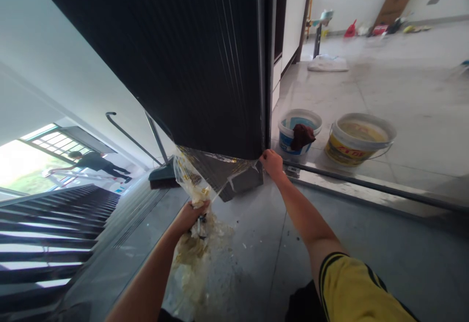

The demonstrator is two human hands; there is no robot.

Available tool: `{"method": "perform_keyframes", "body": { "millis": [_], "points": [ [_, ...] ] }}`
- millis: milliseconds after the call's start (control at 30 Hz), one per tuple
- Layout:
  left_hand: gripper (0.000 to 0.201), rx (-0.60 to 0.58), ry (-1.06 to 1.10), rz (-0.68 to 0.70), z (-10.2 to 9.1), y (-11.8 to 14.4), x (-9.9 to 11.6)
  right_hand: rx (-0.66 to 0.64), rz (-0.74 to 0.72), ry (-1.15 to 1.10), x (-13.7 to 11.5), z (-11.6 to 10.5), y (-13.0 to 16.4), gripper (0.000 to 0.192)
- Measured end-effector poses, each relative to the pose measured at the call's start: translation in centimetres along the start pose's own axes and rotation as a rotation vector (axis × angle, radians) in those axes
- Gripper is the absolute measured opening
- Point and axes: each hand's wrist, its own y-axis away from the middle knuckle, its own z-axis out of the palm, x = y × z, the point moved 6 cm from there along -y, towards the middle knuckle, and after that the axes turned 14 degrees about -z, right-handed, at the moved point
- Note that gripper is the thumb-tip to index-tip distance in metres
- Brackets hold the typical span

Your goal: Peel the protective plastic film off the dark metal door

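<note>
Dark ribbed door panel taken as landmark; fills upper centre of view, tilted.

Clear protective film hanging off panel's bottom edge, partly peeled, crumpled and streaked with yellowish residue. Still stuck along lower rim of panel, loose below it.

Left hand below panel's bottom edge, clenched around a bunched wad of film, pulling down and away. Something small and dark showing under the fist; cannot tell what.

Right hand at panel's lower right corner, fingers curled onto the edge there, pinching or bracing; cannot tell whether film is caught between fingertips.

Heap of stripped film scraps on grey floor directly beneath panel, under left hand.

Handling judgement: film thin, light, limp, stretchy; likely to tear into strips rather than come off whole. Residue probably tacky, so grip secure but messy. Best hold close to the peel line at panel's rim, gathered in a bunch, not by a single thin edge.

Right of panel: blue-and-white bucket with dark rag in it, yellow bucket just beyond. Metal floor track running from panel's base past both.

Left of panel: dark stair treads, another person far off, bent forward.
</note>
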Motion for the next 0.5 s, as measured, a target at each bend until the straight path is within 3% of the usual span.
{"method": "perform_keyframes", "body": {
  "millis": [167,500],
  "points": [
    [0.068,0.005,-0.016,0.023,-0.1,0.2,0.2,0.061,-0.03,-0.089,0.6,0.5,0.8,0.012],
    [0.069,-0.006,0.007,0.024,-0.1,0.0,0.0,-0.065,-0.05,-0.383,3.2,2.3,2.9,0.01]
  ]
}}
